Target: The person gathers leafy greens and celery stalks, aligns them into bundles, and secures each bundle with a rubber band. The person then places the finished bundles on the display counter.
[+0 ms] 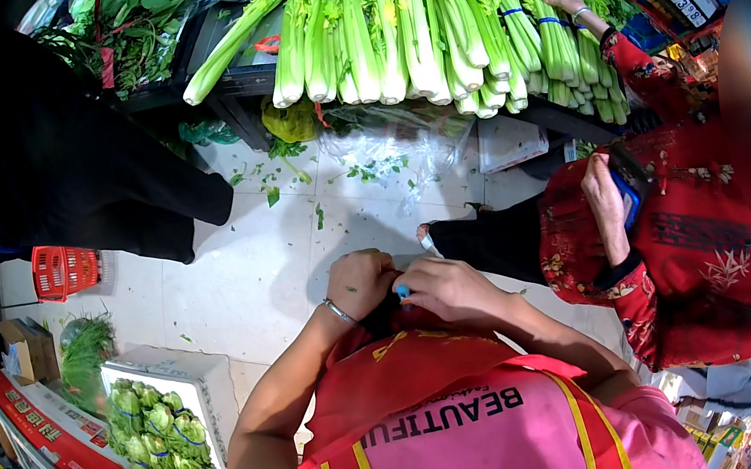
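Red apron (396,393) lengthwise toward hands (359,282) (451,287)

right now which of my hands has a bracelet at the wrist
Your left hand: a silvery bracelet circles its wrist, whereas your right hand shows no bracelet there.

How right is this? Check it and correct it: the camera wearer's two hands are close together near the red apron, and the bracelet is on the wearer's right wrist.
The wrist is wrong: the head view shows the bracelet at the wearer's left hand, not the right hand. The two hands are indeed close together near the red apron.
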Action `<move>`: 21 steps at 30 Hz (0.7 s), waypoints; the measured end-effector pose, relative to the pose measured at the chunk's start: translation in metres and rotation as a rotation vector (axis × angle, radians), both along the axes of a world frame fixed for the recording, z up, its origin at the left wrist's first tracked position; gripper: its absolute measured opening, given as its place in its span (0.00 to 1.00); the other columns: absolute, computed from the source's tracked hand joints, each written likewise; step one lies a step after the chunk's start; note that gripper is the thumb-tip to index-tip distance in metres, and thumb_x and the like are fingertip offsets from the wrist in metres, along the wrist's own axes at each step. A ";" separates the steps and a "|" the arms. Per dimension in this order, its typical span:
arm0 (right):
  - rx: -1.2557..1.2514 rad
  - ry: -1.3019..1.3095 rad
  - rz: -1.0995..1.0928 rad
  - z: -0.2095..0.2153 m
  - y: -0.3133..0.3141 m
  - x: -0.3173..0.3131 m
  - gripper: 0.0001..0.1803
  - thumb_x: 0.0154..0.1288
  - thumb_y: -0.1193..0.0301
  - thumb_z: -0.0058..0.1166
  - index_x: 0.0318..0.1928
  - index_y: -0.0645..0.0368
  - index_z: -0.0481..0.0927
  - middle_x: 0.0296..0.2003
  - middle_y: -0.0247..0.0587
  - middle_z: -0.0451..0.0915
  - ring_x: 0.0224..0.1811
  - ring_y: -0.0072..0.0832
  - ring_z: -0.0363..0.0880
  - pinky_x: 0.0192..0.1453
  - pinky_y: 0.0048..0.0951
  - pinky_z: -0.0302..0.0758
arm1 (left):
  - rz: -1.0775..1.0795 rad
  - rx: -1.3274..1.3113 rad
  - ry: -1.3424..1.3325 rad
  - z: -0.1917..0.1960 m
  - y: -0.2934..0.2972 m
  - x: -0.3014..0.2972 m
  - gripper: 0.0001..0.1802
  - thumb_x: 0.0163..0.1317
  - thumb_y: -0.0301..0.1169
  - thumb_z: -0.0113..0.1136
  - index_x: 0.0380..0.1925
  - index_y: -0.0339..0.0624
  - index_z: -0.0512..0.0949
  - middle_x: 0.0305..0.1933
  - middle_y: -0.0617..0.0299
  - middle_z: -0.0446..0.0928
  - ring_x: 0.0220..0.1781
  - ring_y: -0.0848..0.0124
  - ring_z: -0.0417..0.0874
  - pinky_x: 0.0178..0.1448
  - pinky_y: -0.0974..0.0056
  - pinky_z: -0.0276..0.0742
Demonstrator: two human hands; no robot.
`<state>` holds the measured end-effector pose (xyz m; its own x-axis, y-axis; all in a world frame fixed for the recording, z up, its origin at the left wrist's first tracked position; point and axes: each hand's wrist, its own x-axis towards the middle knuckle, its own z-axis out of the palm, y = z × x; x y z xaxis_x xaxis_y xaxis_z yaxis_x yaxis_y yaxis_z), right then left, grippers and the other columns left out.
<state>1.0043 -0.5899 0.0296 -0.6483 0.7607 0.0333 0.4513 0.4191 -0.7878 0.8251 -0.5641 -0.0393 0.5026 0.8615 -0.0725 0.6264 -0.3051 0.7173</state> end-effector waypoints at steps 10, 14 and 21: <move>0.036 -0.544 -0.054 -0.056 -0.010 -0.025 0.11 0.49 0.67 0.58 0.27 0.63 0.77 0.28 0.51 0.77 0.29 0.47 0.78 0.34 0.43 0.74 | 0.040 -0.049 -0.008 0.001 -0.002 -0.019 0.05 0.46 0.32 0.61 0.21 0.44 0.80 0.24 0.58 0.77 0.27 0.59 0.78 0.32 0.59 0.73; -0.007 -0.470 -0.043 -0.049 -0.007 -0.034 0.14 0.46 0.64 0.61 0.25 0.63 0.76 0.26 0.51 0.77 0.30 0.48 0.77 0.32 0.43 0.73 | 0.043 -0.140 -0.051 0.005 0.000 -0.031 0.06 0.47 0.32 0.61 0.21 0.43 0.79 0.24 0.56 0.77 0.27 0.58 0.79 0.32 0.59 0.73; -0.564 0.038 -0.363 -0.055 0.019 -0.018 0.10 0.58 0.70 0.57 0.26 0.64 0.76 0.16 0.33 0.73 0.19 0.13 0.66 0.24 0.21 0.65 | 0.025 -0.213 -0.278 -0.002 0.000 -0.064 0.09 0.50 0.32 0.62 0.31 0.41 0.78 0.29 0.55 0.77 0.30 0.59 0.79 0.34 0.60 0.74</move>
<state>0.9860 -0.5711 -0.0257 -0.3547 0.8377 -0.4153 0.4535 -0.2343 -0.8599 0.7612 -0.5640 -0.0411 0.5069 0.8542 -0.1154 0.4039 -0.1171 0.9073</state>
